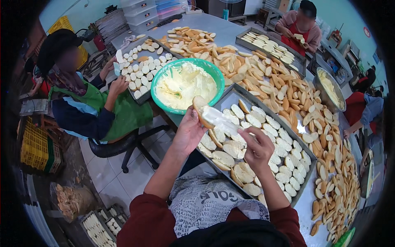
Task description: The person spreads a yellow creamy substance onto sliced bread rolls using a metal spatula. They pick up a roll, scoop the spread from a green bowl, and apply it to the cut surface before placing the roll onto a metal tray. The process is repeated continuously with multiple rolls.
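My left hand (189, 131) holds a slice of bread (202, 111) by its edge, its cut face turned to the right. In my right hand (258, 147) is the handle of a pale plastic spatula (222, 121), whose blade is smeared with white cream and lies against the slice. Below both hands stands a metal baking tray (304, 182) with rows of cream-coated bread slices (282, 143). Just beyond my left hand is a green plastic bowl (222, 81) of pale yellow cream (191, 85).
Loose bread slices (287, 89) are heaped along the metal table (213, 23). At left a co-worker in a green apron (125, 115) works over another tray (145, 97); a person in a red apron (294, 40) sits across. A metal bowl of cream (328, 89) stands at right.
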The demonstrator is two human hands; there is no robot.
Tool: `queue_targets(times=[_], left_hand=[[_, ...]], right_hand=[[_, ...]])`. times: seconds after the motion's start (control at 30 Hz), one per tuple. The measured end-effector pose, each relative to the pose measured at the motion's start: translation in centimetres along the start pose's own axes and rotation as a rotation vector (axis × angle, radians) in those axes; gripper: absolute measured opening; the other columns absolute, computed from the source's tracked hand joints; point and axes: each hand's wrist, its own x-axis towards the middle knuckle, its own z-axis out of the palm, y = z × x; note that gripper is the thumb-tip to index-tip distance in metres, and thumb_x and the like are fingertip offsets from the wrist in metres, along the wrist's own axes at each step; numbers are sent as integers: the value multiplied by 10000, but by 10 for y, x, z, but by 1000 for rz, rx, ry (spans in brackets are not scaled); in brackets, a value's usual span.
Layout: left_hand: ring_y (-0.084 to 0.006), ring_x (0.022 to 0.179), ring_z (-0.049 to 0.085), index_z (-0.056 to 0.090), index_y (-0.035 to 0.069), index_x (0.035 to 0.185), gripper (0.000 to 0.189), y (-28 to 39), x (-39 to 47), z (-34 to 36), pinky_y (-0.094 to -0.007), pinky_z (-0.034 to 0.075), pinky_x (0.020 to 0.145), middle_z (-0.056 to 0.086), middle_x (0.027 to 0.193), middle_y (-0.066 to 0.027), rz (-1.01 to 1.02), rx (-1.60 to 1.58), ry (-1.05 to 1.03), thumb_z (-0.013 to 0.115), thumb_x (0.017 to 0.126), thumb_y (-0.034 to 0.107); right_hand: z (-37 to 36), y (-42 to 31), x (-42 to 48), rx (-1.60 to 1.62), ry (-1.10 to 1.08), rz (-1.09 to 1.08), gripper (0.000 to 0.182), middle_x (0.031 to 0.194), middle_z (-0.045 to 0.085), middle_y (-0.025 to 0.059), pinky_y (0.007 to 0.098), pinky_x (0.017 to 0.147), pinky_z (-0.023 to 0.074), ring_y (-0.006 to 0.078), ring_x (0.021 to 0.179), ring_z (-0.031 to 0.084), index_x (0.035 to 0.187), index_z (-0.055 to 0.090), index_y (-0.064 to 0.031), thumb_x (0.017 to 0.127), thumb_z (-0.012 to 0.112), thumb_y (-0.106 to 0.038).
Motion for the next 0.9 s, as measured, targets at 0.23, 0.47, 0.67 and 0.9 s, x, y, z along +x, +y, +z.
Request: queue_targets(times=[0.23,0.47,0.67,0.9], left_hand=[[-157,1117,509,357,181,1307,414,7,2,-4,-357,449,921,490,1240,-21,-12,-7,-5,545,943,246],[-207,1225,461,302,188,1362,511,-8,-3,20,-398,415,1006,442,1321,-41,-153,-110,-80,565,924,206],[-225,1260,437,272,181,1378,527,-14,-5,20,-414,410,1016,391,1386,-54,-178,-73,-102,549,930,200],[-219,1233,459,263,201,1383,512,-14,-1,20,-413,429,990,402,1370,-48,-205,-43,-103,523,943,177]], right_hand=[[-20,6,-12,-56,-53,-95,604,874,666,46,278,557,427,173,711,623,1003,737,-200,488,555,58],[10,10,-10,-212,108,-149,627,934,643,-25,278,515,344,124,609,530,1082,709,-240,524,590,21],[27,22,14,-263,143,-47,560,939,655,24,287,549,402,173,694,595,1041,721,-204,573,603,79],[24,16,5,-192,119,-50,608,956,654,26,300,571,411,180,687,587,1055,713,-205,542,594,100]])
